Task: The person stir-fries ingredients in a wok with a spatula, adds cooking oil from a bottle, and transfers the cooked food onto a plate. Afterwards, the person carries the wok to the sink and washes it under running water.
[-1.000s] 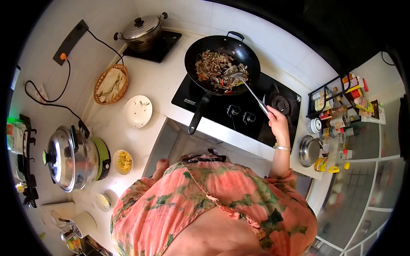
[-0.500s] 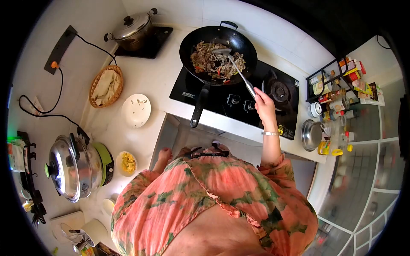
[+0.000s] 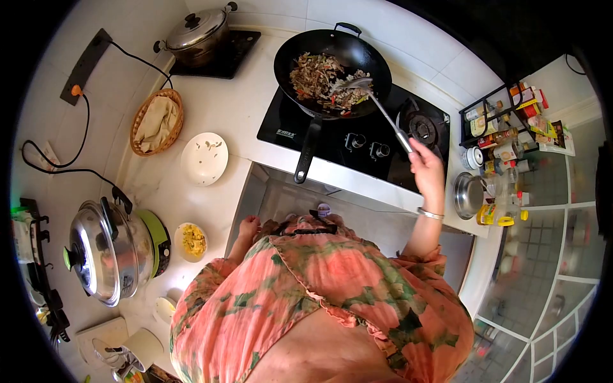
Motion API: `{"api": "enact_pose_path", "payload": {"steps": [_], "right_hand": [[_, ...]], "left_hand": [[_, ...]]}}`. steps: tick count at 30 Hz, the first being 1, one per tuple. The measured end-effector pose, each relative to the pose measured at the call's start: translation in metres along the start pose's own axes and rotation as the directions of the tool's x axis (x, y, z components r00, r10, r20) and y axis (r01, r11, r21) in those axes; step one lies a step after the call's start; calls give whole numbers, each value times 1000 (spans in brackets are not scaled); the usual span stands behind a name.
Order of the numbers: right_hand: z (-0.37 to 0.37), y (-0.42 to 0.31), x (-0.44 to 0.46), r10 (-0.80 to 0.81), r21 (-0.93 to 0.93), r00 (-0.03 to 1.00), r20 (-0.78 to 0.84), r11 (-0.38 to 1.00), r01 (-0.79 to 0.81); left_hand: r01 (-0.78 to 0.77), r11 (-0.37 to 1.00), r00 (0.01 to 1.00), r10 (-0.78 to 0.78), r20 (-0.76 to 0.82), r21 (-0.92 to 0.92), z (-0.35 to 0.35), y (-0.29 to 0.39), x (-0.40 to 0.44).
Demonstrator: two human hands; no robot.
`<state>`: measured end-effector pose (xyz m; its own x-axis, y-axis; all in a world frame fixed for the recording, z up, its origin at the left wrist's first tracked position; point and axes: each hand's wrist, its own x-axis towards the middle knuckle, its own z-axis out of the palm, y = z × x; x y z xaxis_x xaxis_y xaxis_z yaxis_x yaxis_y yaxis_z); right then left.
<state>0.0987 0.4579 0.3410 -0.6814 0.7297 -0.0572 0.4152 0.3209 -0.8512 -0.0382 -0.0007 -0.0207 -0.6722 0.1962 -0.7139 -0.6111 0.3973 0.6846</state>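
My right hand [image 3: 426, 168] is closed around the handle of a metal spatula [image 3: 391, 121]. The spatula's blade rests in chopped, browned food [image 3: 317, 75] with red bits, toward the right of a black wok [image 3: 375, 60]. The wok sits on the left side of the gas stove [image 3: 338, 137], its long handle [image 3: 309, 153] pointing toward me. Down by my waist, close to the counter's edge, my left hand [image 3: 248, 226] has its fingers curled, with nothing visible in them.
A white plate [image 3: 204, 167] and a bowl of yellow food [image 3: 186, 253] stand on the left counter, near a wicker basket [image 3: 174, 132] and a lidded steel steamer [image 3: 105, 249]. Behind them is a lidded pot [image 3: 198, 39]. Bottles [image 3: 507, 191] and a steel bowl [image 3: 468, 196] line the right side.
My right hand has moved right and toward me, drawing the spatula blade to the wok's right side. Some food has shifted with it. My left hand stays low by my waist.
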Motion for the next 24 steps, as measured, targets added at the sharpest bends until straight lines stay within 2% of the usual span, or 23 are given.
{"api": "enact_pose_path", "payload": {"steps": [2,4,6,8,9,10,12,14,15,16,18,20,21,23,24], "right_hand": [[-23,-19,-4,-16,-124,999,-32,992,12],[-39,-41,-6,-67,-368,995,-69,929,37],[-40,-36,7,-137,-432,988,-65,897,96],[-30,-27,30,-157,-484,987,-16,866,129],[-20,-21,43,-108,-452,994,-8,887,93],[-9,-17,52,-162,-391,987,8,908,152],[-7,-19,61,-226,-411,974,14,887,211],[-29,-25,67,-140,-441,990,28,887,138],[-43,-42,60,-73,-431,996,53,898,88],[-58,-42,59,-174,-373,979,105,906,200],[-89,-58,44,-73,-282,981,178,952,122],[-108,-52,42,-69,-257,967,246,957,134],[-112,-49,42,-27,-235,960,280,967,96],[-102,-41,46,7,-241,940,340,967,80],[-90,-28,51,15,-242,931,366,967,79]], "left_hand": [[10,999,1000,-10,-4,-36,0,0,-2],[10,998,999,-8,32,-69,-3,-7,3],[11,994,998,-4,67,-105,-6,-20,14],[-101,989,995,102,-1,107,-7,-37,33],[-103,989,995,104,-4,101,-11,-44,41],[-107,990,994,108,-5,89,-14,-49,46],[-116,991,993,117,-14,74,-14,-40,40],[-4,999,999,2,-36,-52,-12,-8,5],[-2,999,999,0,-39,-50,-12,-11,5],[-25,999,999,24,-47,-27,-15,-20,12],[-59,998,997,59,-58,-8,-11,-24,15],[-29,999,987,33,-158,32,0,-15,-1],[-30,999,986,35,-161,30,7,-12,-5],[-72,966,980,115,-162,249,20,-6,-13],[-73,966,980,116,-164,248,27,-9,-11]]}}
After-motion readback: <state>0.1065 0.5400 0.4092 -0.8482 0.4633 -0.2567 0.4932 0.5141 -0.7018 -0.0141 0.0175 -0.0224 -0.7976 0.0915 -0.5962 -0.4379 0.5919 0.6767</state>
